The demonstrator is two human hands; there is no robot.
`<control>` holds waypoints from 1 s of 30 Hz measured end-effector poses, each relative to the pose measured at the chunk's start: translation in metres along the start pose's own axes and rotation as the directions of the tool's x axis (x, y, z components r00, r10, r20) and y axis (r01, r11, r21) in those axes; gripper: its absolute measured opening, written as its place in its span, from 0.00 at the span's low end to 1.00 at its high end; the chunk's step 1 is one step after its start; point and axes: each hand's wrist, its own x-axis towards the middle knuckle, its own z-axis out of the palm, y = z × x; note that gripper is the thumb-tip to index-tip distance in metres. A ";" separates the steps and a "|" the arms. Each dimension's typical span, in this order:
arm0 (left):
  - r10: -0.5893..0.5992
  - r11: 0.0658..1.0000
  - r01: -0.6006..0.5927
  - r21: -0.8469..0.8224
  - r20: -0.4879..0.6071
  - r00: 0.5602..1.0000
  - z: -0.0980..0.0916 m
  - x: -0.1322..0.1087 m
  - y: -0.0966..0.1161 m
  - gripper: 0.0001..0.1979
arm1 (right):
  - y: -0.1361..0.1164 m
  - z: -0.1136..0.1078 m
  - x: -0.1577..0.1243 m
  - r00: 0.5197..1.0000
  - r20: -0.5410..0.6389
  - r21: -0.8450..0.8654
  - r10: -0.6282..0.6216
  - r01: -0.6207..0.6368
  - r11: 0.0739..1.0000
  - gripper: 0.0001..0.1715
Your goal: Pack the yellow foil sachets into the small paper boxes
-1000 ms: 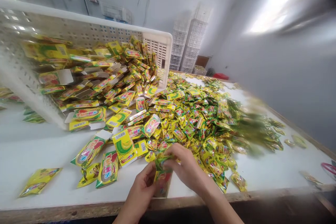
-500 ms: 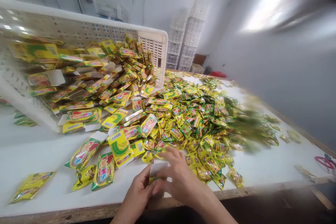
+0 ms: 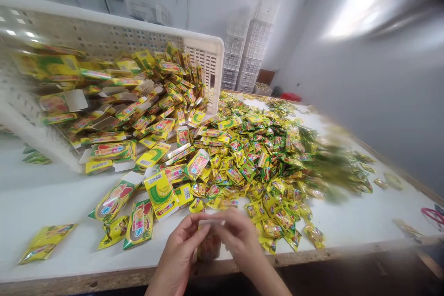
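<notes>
My left hand [image 3: 180, 252] and my right hand [image 3: 239, 240] meet at the near table edge, both pinched on a small yellow carton [image 3: 209, 246] that stands upright between them, its white top flap under my fingertips. Just beyond my hands lies a big heap of small yellow-green sachets [image 3: 263, 157]. To the left of them flat printed cartons [image 3: 160, 193] lie loose on the white table [image 3: 52, 199].
A white perforated crate [image 3: 208, 62] lies tipped on its side at the left, spilling flat cartons [image 3: 114, 101]. A stray sachet [image 3: 45, 243] lies near the left front edge. Stacked white crates [image 3: 248, 53] stand against the far wall. A red ring-shaped object [image 3: 433, 215] sits at the right edge.
A second ago my right hand pushed a green sachet into the carton's top. Since then the white flap has come over, and both hands have lifted the carton slightly toward me.
</notes>
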 end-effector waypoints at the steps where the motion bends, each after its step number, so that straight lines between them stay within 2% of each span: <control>1: 0.061 0.996 -0.057 0.070 -0.060 0.996 -0.003 0.002 -0.004 0.14 | 0.000 -0.001 0.003 1.000 0.024 0.027 0.008 -0.009 1.000 0.10; 4: 0.182 0.956 -0.146 0.254 -0.125 0.975 -0.013 0.006 -0.014 0.15 | 0.005 -0.003 0.009 0.993 0.083 0.115 0.086 -0.095 0.989 0.14; 8: 0.230 0.929 -0.180 0.323 -0.125 0.965 -0.020 0.012 -0.018 0.15 | 0.018 -0.001 0.013 0.989 0.035 0.106 0.140 -0.143 0.984 0.13; 11: 0.304 0.873 -0.262 0.412 -0.038 0.952 -0.024 0.019 -0.016 0.12 | 0.021 0.001 0.013 0.995 -0.018 0.095 0.097 -0.095 0.991 0.13; 15: 0.482 0.711 -0.474 0.519 0.130 0.866 -0.031 0.024 -0.011 0.04 | 0.010 -0.002 0.011 0.999 -0.032 0.034 -0.044 0.045 0.998 0.08; 17: 0.525 0.670 -0.533 0.517 0.178 0.832 -0.032 0.024 -0.010 0.02 | 0.003 -0.004 0.009 0.997 -0.017 -0.014 -0.074 0.074 0.997 0.04; 20: 0.549 0.646 -0.571 0.507 0.212 0.808 -0.034 0.024 -0.008 0.03 | -0.002 -0.006 0.006 0.996 -0.007 -0.062 -0.094 0.093 0.994 0.03; 24: 0.544 0.593 -0.620 0.514 0.313 0.779 -0.043 0.019 -0.010 0.09 | 0.008 -0.005 -0.006 0.975 0.013 -0.122 -0.221 0.220 0.968 0.09; 27: 0.504 0.559 -0.625 0.546 0.375 0.778 -0.048 0.012 -0.014 0.13 | 0.017 -0.001 -0.020 0.959 0.002 -0.234 -0.282 0.275 0.933 0.12; 30: 0.482 0.576 -0.617 0.536 0.387 0.787 -0.043 0.008 -0.019 0.14 | 0.016 0.000 -0.026 0.951 0.024 -0.286 -0.308 0.302 0.909 0.13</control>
